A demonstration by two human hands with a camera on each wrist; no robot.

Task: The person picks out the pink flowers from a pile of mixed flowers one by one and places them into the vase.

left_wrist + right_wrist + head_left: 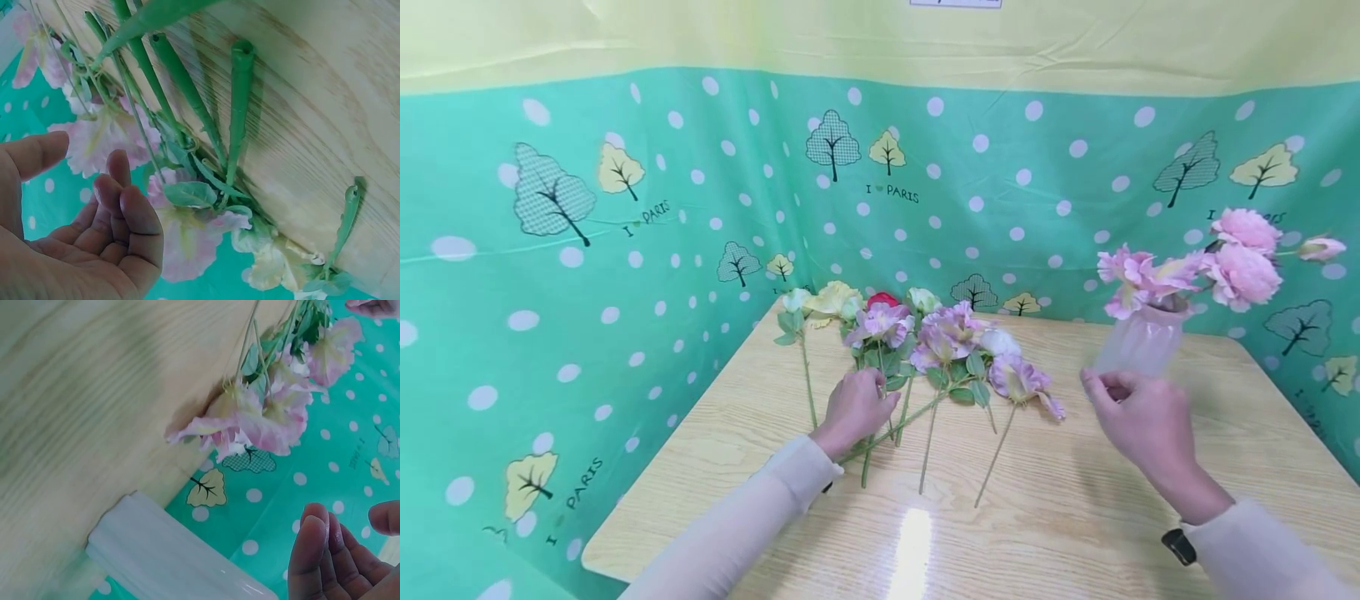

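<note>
Above the stems of the artificial flowers on the table is my left hand. In the left wrist view, its thumb and loosely bent fingers stand apart with nothing between them. Around it lie purple-pink flowers, a red flower and a pale yellow flower. My right hand hovers just in front of a pale ribbed vase, its fingers loosely bent and gripping nothing. Out of the vase lean pink peony-like blooms and a ruffled pink flower.
The flowers lie on a light wood-grain table, blooms toward the back edge and stems toward the front. A green dotted cloth hangs behind and to the left. A black band circles the right wrist.
</note>
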